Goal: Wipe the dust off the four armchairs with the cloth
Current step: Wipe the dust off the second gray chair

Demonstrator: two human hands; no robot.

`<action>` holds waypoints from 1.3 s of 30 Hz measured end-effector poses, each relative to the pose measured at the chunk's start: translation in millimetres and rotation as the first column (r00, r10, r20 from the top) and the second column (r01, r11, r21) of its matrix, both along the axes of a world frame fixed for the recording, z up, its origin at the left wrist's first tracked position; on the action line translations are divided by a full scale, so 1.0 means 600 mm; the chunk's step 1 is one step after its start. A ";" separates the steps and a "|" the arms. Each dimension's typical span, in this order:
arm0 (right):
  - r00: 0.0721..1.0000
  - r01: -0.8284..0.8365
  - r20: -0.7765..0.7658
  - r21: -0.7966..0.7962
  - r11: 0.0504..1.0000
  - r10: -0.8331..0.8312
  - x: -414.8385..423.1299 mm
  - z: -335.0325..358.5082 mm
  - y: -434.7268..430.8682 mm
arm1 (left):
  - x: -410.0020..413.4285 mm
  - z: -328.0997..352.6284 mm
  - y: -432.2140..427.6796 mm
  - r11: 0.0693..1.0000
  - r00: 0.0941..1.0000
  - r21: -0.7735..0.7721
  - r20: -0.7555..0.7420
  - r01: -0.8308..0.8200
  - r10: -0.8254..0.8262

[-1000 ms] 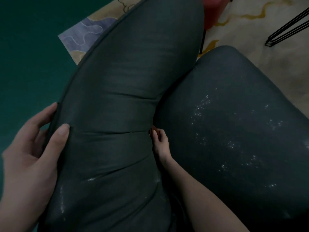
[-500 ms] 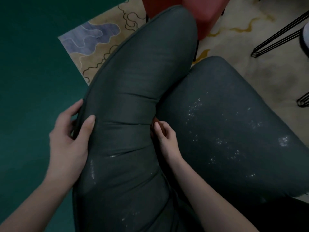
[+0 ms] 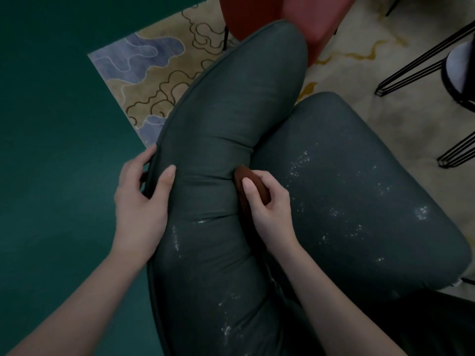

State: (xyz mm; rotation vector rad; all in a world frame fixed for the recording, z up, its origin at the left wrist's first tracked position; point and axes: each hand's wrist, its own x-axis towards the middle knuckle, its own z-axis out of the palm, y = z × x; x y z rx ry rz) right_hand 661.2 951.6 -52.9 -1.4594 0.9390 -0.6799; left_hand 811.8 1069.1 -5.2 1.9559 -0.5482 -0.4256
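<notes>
Fingers (image 3: pixel 144 159) of my left hand (image 3: pixel 140 204): curled behind the piped left edge of the armchair (image 3: pixel 231 253), thumb laid on the front of the backrest (image 3: pixel 226 119). I judge this grip is there to steady the chair against the wiping pressure. Right hand (image 3: pixel 270 214): fingers and thumb closed round a brown cloth (image 3: pixel 259 187), bunched small and pressed into the crease where the backrest meets the seat (image 3: pixel 359 155); the tight wad looks chosen to reach down into that fold. Dust (image 3: pixel 334 213): pale specks scattered over the seat to the right of the cloth, more on the near part of the backrest, so by my reading this chair is only partly done. Red chair (image 3: pixel 295 19): far, just behind the backrest, its state of cleaning not visible. Rug (image 3: pixel 159 68): patterned, under the chairs, beside a green floor (image 3: pixel 51 150). Black wire legs (image 3: pixel 421 62): far right, belonging to furniture mostly out of view. Writing, brands, labels: none I can read anywhere.
</notes>
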 end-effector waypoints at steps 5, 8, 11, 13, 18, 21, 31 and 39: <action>0.999 -0.049 -0.022 -0.169 0.984 0.046 0.010 0.024 0.011 | -0.002 0.004 -0.003 1.000 1.000 0.013 0.005 0.002 -0.002; 0.995 -0.093 -0.057 -0.293 0.952 0.080 0.018 0.038 0.019 | -0.002 0.004 -0.003 1.000 1.000 0.006 0.003 0.004 -0.004; 0.987 -0.161 -0.077 -0.356 0.920 0.143 0.022 0.054 0.029 | -0.002 0.005 -0.003 1.000 1.000 0.004 0.014 0.009 -0.009; 0.973 -0.231 -0.107 -0.374 0.898 0.205 0.025 0.068 0.038 | 0.000 0.004 -0.002 1.000 1.000 0.018 0.025 0.015 -0.015; 0.999 -0.041 0.002 -0.310 0.950 0.043 0.002 0.060 0.032 | 0.000 0.005 -0.002 1.000 1.000 0.016 0.008 0.008 -0.008; 0.984 0.141 -0.103 -0.060 0.988 -0.147 -0.009 0.033 0.016 | -0.002 0.007 -0.003 1.000 1.000 0.007 -0.019 0.000 0.000; 0.994 -0.029 -0.111 -0.213 0.977 0.005 0.021 0.056 0.025 | -0.003 0.010 -0.004 1.000 1.000 -0.002 -0.020 0.000 0.000; 0.947 -0.312 -0.064 -0.417 0.854 0.314 -0.001 0.081 0.054 | -0.003 0.008 -0.003 1.000 1.000 -0.001 -0.025 0.000 0.000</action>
